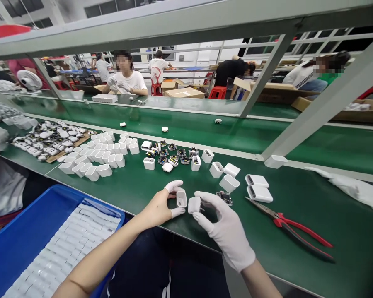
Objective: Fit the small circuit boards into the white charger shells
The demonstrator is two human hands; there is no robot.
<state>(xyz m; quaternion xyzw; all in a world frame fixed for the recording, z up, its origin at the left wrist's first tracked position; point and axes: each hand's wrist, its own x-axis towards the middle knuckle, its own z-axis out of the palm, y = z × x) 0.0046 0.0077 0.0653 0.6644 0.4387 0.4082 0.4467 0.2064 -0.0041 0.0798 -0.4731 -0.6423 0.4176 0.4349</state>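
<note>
My left hand [161, 205], with white covers on some fingertips, grips a hollow white plastic housing [181, 199], its open end turned toward my right hand. In a white glove, my right hand [225, 225] pinches a white end piece [194, 205] with small pins at its side. The two parts are close together above the bench edge. Just beyond my right hand lies a dark circuit board [225, 198]. More open housings [230, 183] stand past it, and a cluster of circuit boards [174, 159] sits further back.
Long-nose pliers [278, 217] with red and black handles lie at right, near two white housings [259, 193]. Many empty housings [93, 173] stand at left. A blue bin [57, 192] holds rows of white units. A metal post [317, 103] slants up at right. Co-workers sit across the line.
</note>
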